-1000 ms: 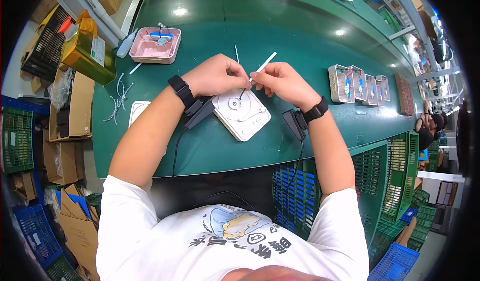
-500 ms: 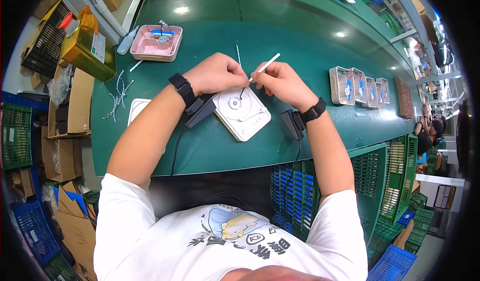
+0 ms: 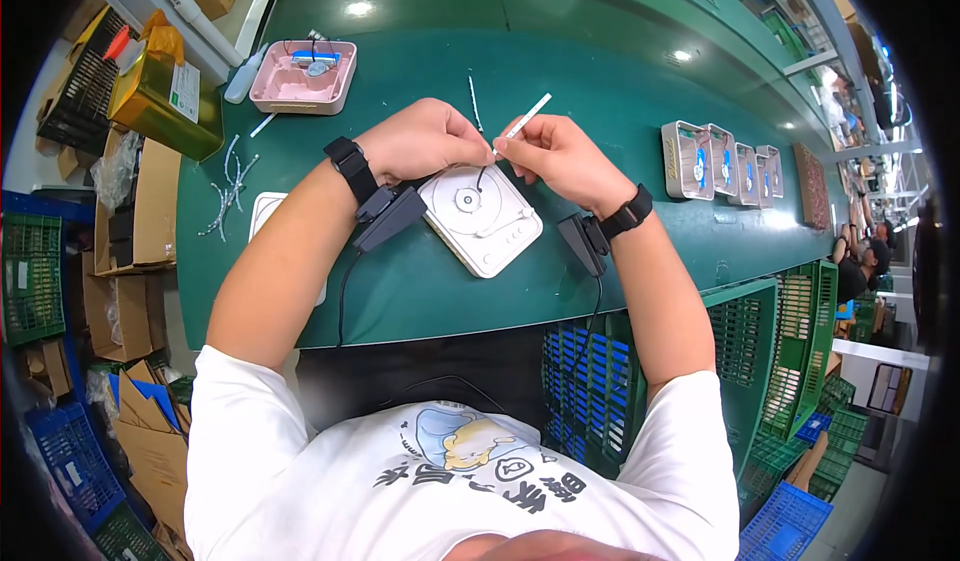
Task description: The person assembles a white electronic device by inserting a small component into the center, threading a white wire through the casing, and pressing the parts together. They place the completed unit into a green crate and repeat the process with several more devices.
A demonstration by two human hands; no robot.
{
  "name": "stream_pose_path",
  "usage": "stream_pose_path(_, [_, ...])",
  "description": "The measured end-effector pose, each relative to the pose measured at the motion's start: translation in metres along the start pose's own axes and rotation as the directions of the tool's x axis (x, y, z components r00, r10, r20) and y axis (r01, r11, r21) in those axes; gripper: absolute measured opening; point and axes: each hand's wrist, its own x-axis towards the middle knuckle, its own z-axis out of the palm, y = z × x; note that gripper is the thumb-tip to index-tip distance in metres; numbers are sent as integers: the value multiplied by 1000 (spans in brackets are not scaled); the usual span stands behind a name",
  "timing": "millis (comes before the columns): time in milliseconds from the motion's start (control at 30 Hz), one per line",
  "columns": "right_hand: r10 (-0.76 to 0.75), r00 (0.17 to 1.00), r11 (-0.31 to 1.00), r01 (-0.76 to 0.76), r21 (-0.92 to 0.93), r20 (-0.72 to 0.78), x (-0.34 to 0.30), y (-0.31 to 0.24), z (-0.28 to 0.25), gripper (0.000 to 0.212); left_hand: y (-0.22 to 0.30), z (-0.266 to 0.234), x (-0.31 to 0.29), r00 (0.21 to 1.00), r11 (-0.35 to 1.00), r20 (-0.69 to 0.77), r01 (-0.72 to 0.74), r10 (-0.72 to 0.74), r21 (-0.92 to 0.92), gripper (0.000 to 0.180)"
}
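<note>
A white square panel (image 3: 487,246) with a round disc and small arm moulded on it, like a toy record player, lies on the green table before me. From near its centre a black wire (image 3: 481,175) rises to my fingertips. My left hand (image 3: 422,143) is closed in a pinch at the wire's upper end. In my right hand (image 3: 558,161), thumb and fingers grip a narrow white strip (image 3: 532,113), slanted up and right, its lower end at the left fingertips. What exactly meets there is hidden by the fingers. A thin whitish strand (image 3: 475,101) lies just beyond.
A pink casing (image 3: 303,99) with a blue part stands at the far left, near a yellow-green can (image 3: 165,101). Whitish strands (image 3: 232,191) lie at left; another white panel (image 3: 266,207) is partly under my left forearm. Several pale casings (image 3: 686,186) line the right.
My right hand and its white strip have come slightly left, so both hands' fingertips now meet more closely. The panel stays in place on the table.
</note>
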Motion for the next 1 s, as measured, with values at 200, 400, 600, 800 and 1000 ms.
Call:
stream_pose_path(200, [-53,998,998,53,-32,15,0,1,-1,19,-1,3,-2,999,999,-12,-38,39,38,22])
stream_pose_path(400, [-80,997,993,79,-90,-7,0,5,3,20,-4,3,-4,997,997,-23,-70,71,26,23])
stream_pose_path(600, [-57,998,992,53,-113,-36,-5,-7,-3,22,1,7,-2,996,991,-65,-51,60,125,24])
stream_pose_path(800, [3,1000,997,-4,-76,-12,-3,-6,-8,23,3,13,-2,976,966,-133,-141,172,217,23])
stream_pose_path(1000, [31,999,999,-31,-34,22,0,-3,-8,23,18,25,-13,938,889,-221,-151,266,432,21])
